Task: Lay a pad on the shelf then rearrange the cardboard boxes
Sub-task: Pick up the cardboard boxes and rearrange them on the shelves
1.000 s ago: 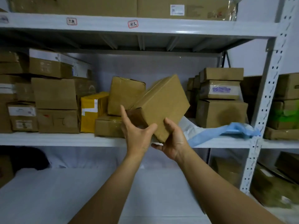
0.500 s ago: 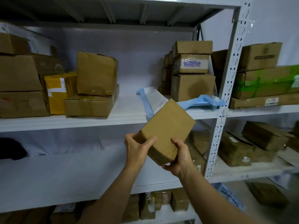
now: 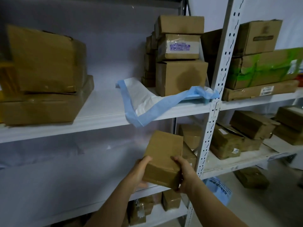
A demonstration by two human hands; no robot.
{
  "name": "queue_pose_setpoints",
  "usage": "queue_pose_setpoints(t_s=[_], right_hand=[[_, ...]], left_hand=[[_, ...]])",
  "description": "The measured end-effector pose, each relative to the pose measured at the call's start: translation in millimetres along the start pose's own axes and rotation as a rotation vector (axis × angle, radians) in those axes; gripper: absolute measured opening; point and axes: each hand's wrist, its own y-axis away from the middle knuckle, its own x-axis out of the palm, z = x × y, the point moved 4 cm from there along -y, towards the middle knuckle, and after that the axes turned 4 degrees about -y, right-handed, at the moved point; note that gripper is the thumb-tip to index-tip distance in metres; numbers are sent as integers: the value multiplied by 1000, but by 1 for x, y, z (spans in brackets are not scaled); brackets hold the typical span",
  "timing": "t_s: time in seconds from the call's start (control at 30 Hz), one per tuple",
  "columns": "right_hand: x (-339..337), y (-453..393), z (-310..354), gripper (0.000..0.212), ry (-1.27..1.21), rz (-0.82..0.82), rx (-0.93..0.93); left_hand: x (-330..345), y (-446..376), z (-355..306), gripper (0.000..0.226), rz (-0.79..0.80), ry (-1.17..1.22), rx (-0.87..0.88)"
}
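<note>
A brown cardboard box (image 3: 164, 154) is held between both hands over the right end of the lower shelf (image 3: 65, 185). My left hand (image 3: 139, 172) grips its left side and my right hand (image 3: 184, 174) grips its right side, fingers curled over the top. Whether its far end touches the shelf I cannot tell. A blue and white pad (image 3: 141, 102) lies crumpled on the upper shelf (image 3: 101, 118), one corner hanging over the front edge. A stack of boxes (image 3: 180, 56) stands on the pad's right part.
Two stacked boxes (image 3: 44, 82) sit on the upper shelf's left. Small boxes (image 3: 190, 141) lie behind the held one against the white upright post (image 3: 211, 122). The neighbouring bay holds more boxes (image 3: 255, 66). More boxes (image 3: 170, 200) sit on the bottom shelf.
Both hands have carried the box down from the upper shelf level to the lower shelf, near the post. The view has shifted down and right.
</note>
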Motion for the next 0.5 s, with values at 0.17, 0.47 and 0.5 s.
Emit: queue_pose_setpoints(t_s=[0.17, 0.47, 0.5], right_hand=[[-7, -48, 20, 24, -6, -62, -50], [-40, -161, 62, 59, -62, -172, -135], [-45, -169, 66, 72, -74, -193, -143]], left_hand=[[28, -57, -11, 49, 16, 91, -25], [92, -126, -30, 51, 22, 252, -90], [100, -134, -31, 54, 18, 262, -88]])
